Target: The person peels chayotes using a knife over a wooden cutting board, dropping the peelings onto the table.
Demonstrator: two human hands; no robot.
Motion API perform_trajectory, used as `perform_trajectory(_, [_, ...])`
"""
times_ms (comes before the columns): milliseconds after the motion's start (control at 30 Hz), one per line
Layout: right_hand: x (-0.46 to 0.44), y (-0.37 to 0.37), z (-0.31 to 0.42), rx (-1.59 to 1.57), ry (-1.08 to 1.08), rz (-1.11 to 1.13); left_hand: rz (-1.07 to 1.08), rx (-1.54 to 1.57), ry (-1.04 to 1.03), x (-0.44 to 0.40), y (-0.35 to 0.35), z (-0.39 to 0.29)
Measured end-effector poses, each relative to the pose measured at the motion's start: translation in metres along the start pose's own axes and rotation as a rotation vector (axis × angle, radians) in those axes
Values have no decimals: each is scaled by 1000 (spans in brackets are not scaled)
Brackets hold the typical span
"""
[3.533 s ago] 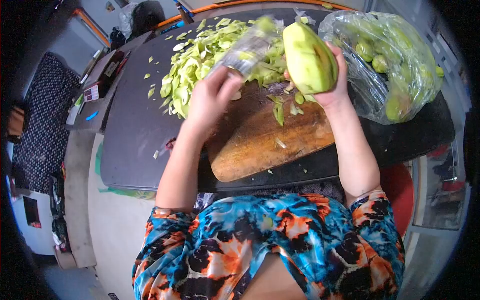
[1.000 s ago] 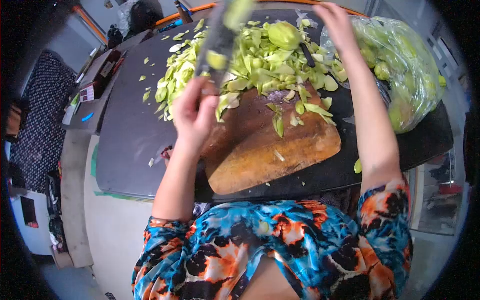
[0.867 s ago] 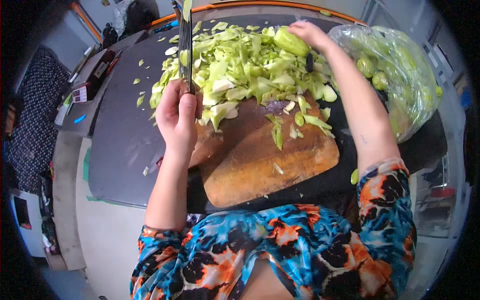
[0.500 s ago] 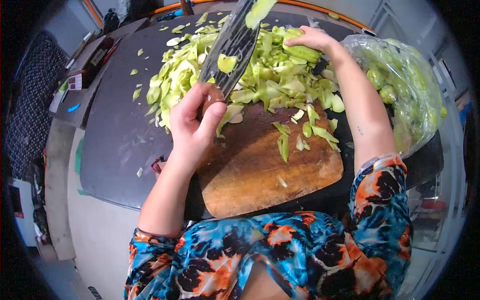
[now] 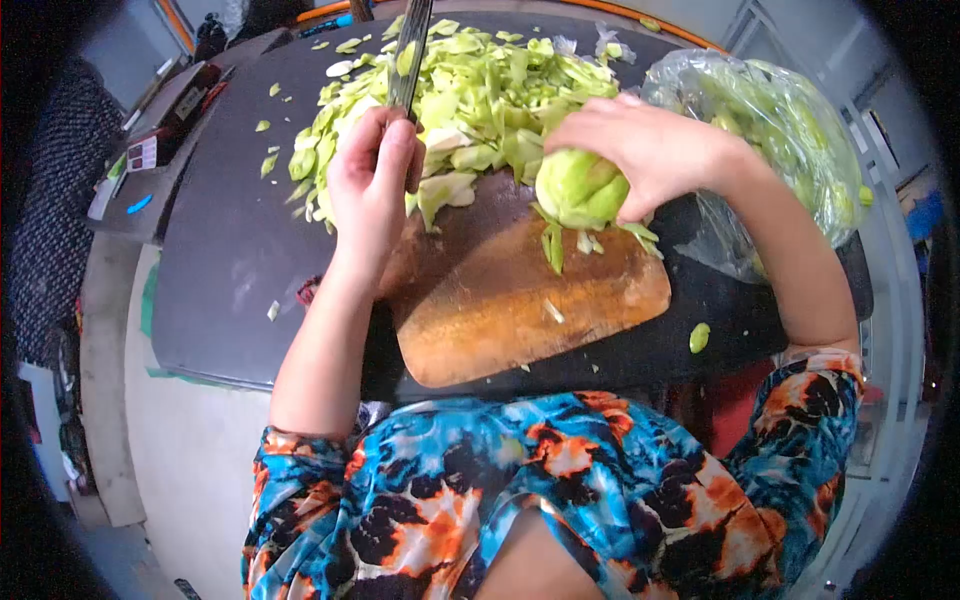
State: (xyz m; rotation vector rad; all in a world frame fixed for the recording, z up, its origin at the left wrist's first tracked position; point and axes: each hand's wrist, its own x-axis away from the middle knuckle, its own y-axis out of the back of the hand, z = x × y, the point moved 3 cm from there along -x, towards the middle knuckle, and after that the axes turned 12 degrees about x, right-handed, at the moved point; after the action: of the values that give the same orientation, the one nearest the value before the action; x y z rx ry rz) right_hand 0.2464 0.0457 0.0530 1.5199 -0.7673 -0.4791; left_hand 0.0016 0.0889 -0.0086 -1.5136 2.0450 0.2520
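My left hand (image 5: 375, 165) is closed around the handle of a large knife (image 5: 410, 60), its blade pointing up and away, seen nearly edge-on. A pale green, furrowed chayote (image 5: 582, 192) is gripped from above by my right hand (image 5: 640, 145), over the far right part of the wooden cutting board (image 5: 530, 310). Behind both hands spreads a heap of thin green slices (image 5: 470, 100), which covers the far side of the board. A few loose strips lie under and beside the chayote.
To the right, a clear plastic bag (image 5: 770, 130) holds several green chayotes. One green piece (image 5: 699, 338) rests on the dark table (image 5: 220, 290) near its right front edge. At the left stands a side table (image 5: 130, 215) with small items on it.
My right hand has come nearer with the chayote, from the heap's far right to above the board. The knife has turned from broadside to nearly edge-on.
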Motion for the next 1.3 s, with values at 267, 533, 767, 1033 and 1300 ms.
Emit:
perform_trajectory(267, [46,-33,-15,-305,-178,-135,44,7,44,5,-7,5])
perform_trajectory(533, [37,-48,-3,-562,-738,66,65,20,174,8,-17,20])
perform_trajectory(767, [-48,-23,52,-178,-525,27,31,18,133,4,-9,23])
perform_trajectory(1033, [-33,-27,96,-306,-370,-58,-71,159,16,-2,1,4])
perform_trajectory(1300, [-14,-72,43,-1154,-439,-355,-110,126,92,3,-8,5])
